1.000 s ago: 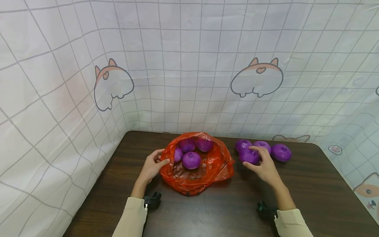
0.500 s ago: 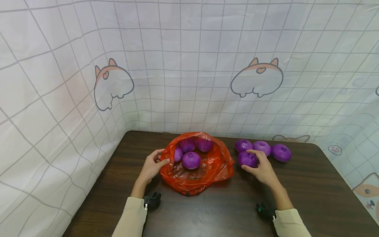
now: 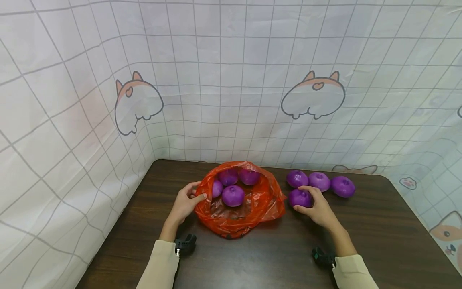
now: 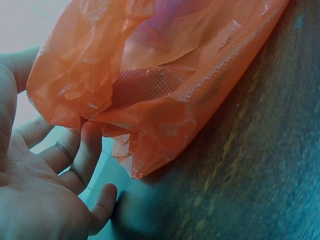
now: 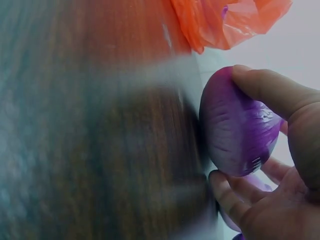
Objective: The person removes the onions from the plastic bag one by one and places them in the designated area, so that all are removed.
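The left hand (image 3: 185,204) pinches the red bag (image 3: 232,229) at its rim, seemingly steadying the wide mouth, while the right hand (image 3: 320,208) grips a purple onion (image 3: 297,198) across its sides.

In the left wrist view, the hand (image 4: 40,200) holds the edge of a crinkled, see-through orange bag (image 4: 165,125), one fingertip against a fold, with a blurred purple shape (image 4: 160,20) inside and dark wood table (image 4: 260,135) alongside.
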Motion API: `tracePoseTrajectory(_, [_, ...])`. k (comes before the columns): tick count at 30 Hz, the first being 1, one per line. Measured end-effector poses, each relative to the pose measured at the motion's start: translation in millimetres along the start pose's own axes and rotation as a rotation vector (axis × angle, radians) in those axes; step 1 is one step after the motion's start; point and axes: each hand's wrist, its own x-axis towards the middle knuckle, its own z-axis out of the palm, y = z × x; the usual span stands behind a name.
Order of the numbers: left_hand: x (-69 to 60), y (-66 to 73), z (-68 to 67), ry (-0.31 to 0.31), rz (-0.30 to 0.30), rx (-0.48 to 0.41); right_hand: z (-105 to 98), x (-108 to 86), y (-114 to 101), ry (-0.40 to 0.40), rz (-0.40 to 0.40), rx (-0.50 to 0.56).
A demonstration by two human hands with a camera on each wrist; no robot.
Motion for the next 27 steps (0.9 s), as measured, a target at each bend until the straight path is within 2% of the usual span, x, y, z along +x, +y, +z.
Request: tracePoseTrajectory(27, [-0.5, -0.3, -0.2, -0.008, -0.002, 0.009, -0.5, -0.8, -1.5, 0.005, 0.016, 0.014])
